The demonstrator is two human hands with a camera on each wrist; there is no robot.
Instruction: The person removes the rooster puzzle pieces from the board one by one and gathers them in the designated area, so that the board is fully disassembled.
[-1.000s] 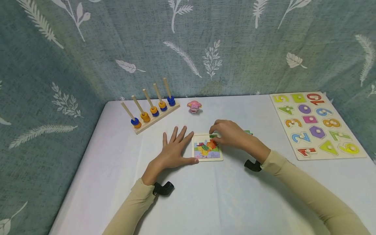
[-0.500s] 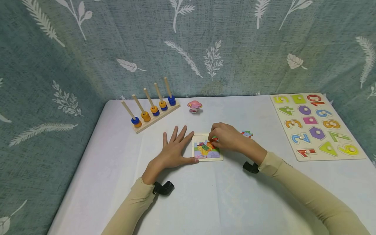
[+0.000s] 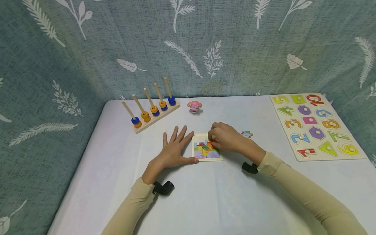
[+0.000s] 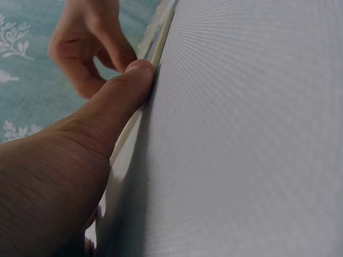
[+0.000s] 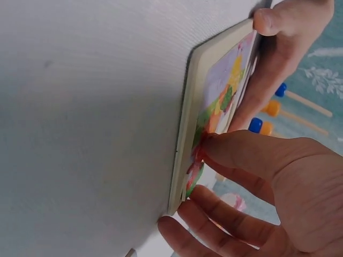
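A small jigsaw puzzle in a pale wooden frame lies on the white table, part of its colourful picture filled. My left hand rests flat beside it with fingers spread; its thumb presses on the near left corner of the frame and a fingertip touches the far left one. Over the far right corner, my right hand pinches a red and green puzzle piece between thumb and fingers, against the board. Whether that piece sits flush cannot be told. Just beyond the right hand lies a loose puzzle piece or pieces, partly hidden.
At the back left stands a wooden peg rack with blue and orange rings. A pink toy figure is near the back edge. On the right lies a number and shape board. Patterned cloth hangs behind.
My right hand has shifted slightly at the far right corner of the puzzle, pinching the piece there. More of the loose puzzle material behind it shows. My left hand stays put.
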